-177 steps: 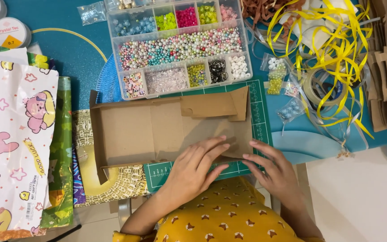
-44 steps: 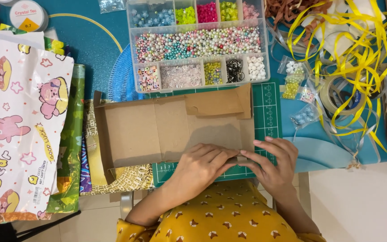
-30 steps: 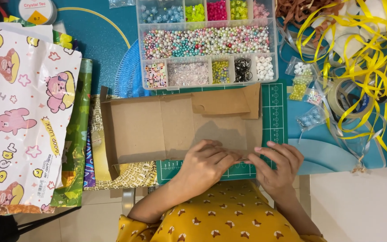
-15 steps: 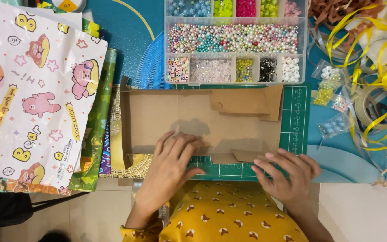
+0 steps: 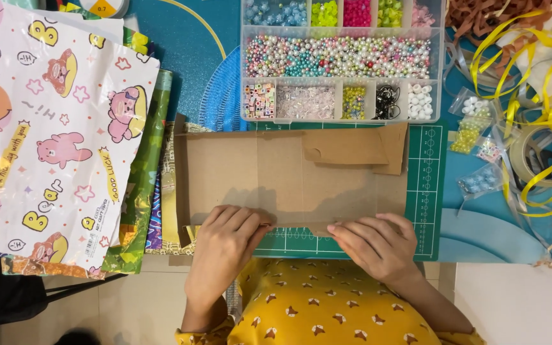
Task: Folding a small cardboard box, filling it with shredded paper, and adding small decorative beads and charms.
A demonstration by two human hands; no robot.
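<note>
A flat brown cardboard box blank [image 5: 269, 172] lies on a green cutting mat [image 5: 426, 191], with a flap folded over at its upper right. My left hand [image 5: 228, 239] presses on the near edge of the cardboard at the left, fingers together and flat. At the near edge on the right, my right hand [image 5: 375, 243] lies with its fingertips pinching or pressing the fold. Both hands touch the cardboard; neither lifts it.
A clear compartment box of coloured beads [image 5: 340, 61] stands just behind the cardboard. Cartoon-printed wrapping paper [image 5: 59, 134] and rolled sheets lie at the left. Yellow ribbon [image 5: 544, 76], a tape roll [image 5: 535, 156] and small bead bags [image 5: 477, 182] clutter the right.
My hands have spread apart along the near edge of the cardboard: the left slid left, the right stayed at the right. The view has shifted so the scene sits further right.
</note>
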